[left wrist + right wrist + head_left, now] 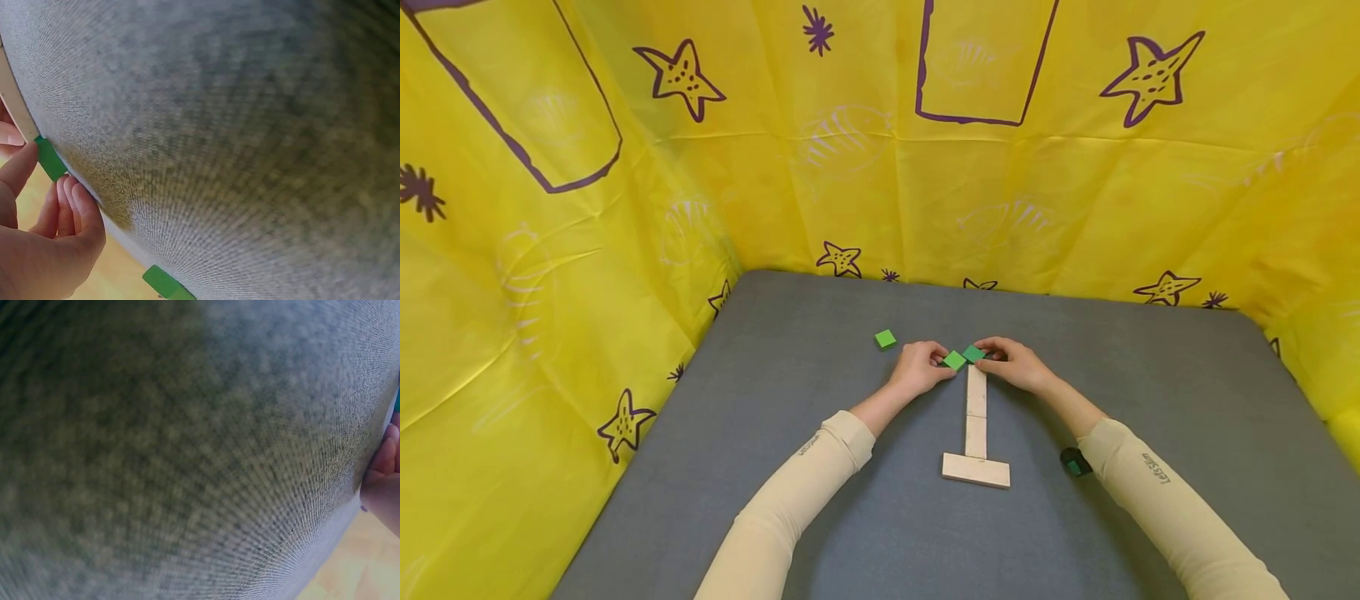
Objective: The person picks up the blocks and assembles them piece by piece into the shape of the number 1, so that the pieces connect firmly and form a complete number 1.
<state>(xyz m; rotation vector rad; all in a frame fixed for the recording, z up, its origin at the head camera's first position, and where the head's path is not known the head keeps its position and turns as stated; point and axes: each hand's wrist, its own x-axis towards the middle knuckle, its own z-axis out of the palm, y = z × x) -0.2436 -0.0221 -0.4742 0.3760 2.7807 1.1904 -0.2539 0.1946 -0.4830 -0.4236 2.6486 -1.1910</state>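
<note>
In the head view my left hand [919, 367] pinches a light green square block [954, 360] between thumb and fingers. Beside it my right hand [1017, 365] holds a darker green square block [973, 354] by its edges. The two blocks stand corner to corner at the far end of a pale wooden plank [977, 390]. A second plank [976, 437] continues that line towards me, and a crosswise plank [976, 470] closes its near end. The left wrist view shows the left thumb and fingertips at the green block [52, 159]. Most of the right hand [384, 487] is cut off in its wrist view.
Another light green block [885, 339] lies alone on the grey table [760, 467], left of and beyond the left hand. A small black and green thing [1075, 462] shows beside the right sleeve. Yellow patterned cloth [865, 192] hangs around the table's back and sides.
</note>
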